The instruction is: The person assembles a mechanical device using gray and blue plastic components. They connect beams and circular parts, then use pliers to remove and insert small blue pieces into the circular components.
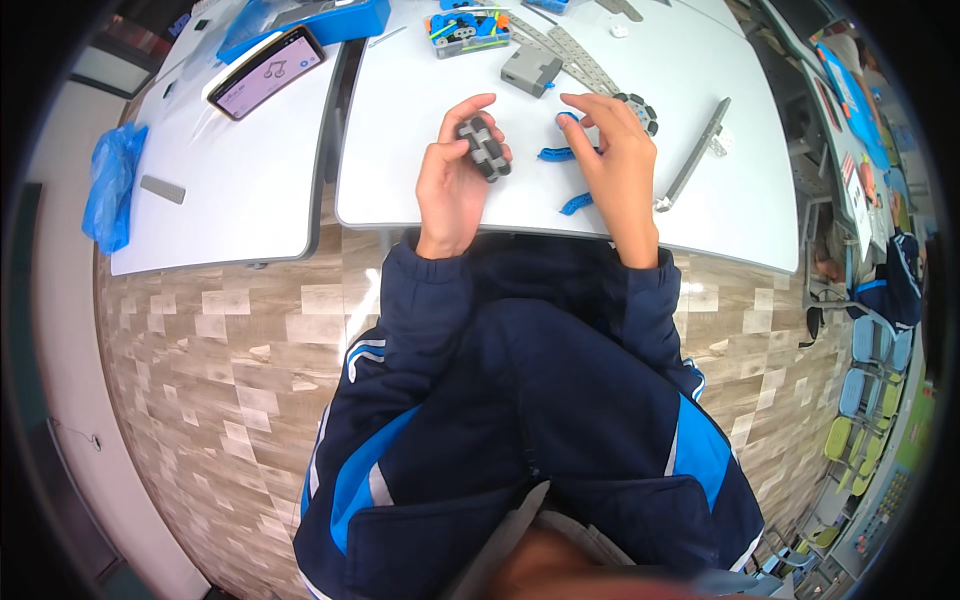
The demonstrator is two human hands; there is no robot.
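My left hand (455, 185), above the table's front edge, is closed around a grey and black roller wheel (484, 149). To the right, my right hand (615, 160) has its thumb and fingers curled in a pinch. A small blue piece (568, 116) shows at the thumb tip, partly hidden by the fingers. Two curved blue pieces lie beside that hand: one (556, 155) left of the thumb, the other (576, 204) nearer the table edge. Behind my right fingers stands a second roller wheel (640, 113), partly covered.
A grey box-shaped block (531, 70) and long perforated beams (570, 55) lie farther back, near a clear box of small colored parts (467, 33). A long grey bar (695, 155) lies at right. On the left table are a phone (268, 72), a blue tray (350, 18) and a blue bag (116, 190).
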